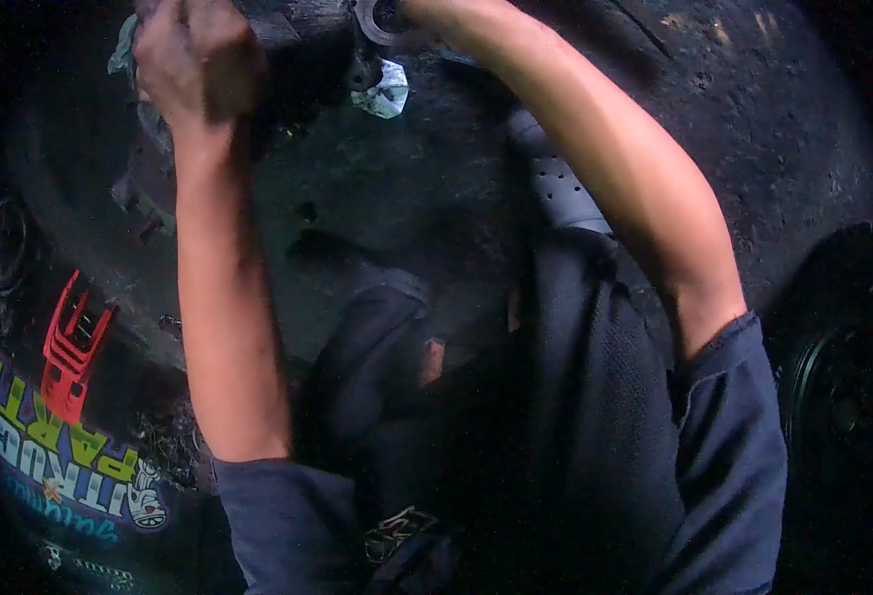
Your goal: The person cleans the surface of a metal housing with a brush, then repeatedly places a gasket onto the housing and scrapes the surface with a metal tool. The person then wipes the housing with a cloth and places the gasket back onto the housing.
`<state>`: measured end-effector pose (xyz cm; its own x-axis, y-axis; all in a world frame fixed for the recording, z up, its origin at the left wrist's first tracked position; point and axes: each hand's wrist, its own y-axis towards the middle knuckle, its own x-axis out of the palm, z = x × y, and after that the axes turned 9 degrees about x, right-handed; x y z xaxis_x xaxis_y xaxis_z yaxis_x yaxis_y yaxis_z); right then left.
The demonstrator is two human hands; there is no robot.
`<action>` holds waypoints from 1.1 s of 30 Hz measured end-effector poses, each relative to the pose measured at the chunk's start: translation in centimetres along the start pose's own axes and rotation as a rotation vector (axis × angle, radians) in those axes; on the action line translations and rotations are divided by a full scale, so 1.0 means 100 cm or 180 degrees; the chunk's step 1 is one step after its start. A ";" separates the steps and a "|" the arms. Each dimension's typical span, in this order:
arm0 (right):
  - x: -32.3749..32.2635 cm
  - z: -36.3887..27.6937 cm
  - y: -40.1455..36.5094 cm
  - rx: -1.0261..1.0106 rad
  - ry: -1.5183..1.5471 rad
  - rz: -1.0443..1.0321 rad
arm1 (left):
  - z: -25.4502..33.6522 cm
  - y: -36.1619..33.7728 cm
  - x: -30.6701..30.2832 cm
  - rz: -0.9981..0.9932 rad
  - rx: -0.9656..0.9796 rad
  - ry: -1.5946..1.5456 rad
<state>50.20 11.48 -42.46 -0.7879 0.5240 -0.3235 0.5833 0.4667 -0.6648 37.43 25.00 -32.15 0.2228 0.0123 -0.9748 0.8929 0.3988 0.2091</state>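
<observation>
My left hand (pixel 201 61) is at the top left, its fingers curled closed and slightly smeared by motion. What it grips, if anything, is hidden behind the knuckles. A pale greenish scrap (pixel 122 46) shows just beside its outer edge. My right forearm (pixel 595 129) reaches up and inward, and the hand itself is cut off by the top edge. Close to that wrist is a dark metal part with a ring-shaped end (pixel 377 22). Under it lies a small whitish, patterned, many-sided piece (pixel 383 91) on the dark ground.
A red plastic frame (pixel 64 347) stands at the left by a dark surface with "TRUCK PARTS" lettering (pixel 45 436). Between my arms are dark-clothed legs and a grey perforated shoe (pixel 567 193). A dark round wheel-like shape (pixel 833 387) is at the right.
</observation>
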 end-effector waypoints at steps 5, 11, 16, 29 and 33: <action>-0.004 0.004 0.004 0.1074 0.1556 -0.1109 | -0.029 -0.002 0.011 0.0234 0.1160 0.0560; 0.015 0.025 0.021 0.1368 0.2758 -0.2085 | -0.008 -0.001 0.000 -0.0004 0.0637 0.0222; 0.011 0.020 0.003 0.1327 0.1992 -0.1546 | -0.003 0.001 0.004 0.0554 0.0981 0.0152; 0.023 0.016 0.015 0.1468 0.2835 -0.1540 | 0.000 -0.001 0.008 0.0343 0.0900 0.0158; 0.034 0.022 0.019 0.1471 0.2686 -0.1673 | 0.001 -0.004 0.004 0.0105 0.0310 0.0029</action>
<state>48.21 12.52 -46.30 -0.4252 0.7392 0.5223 -0.0550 0.5548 -0.8301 37.24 24.76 -32.66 0.2496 0.0325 -0.9678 0.9190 0.3069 0.2473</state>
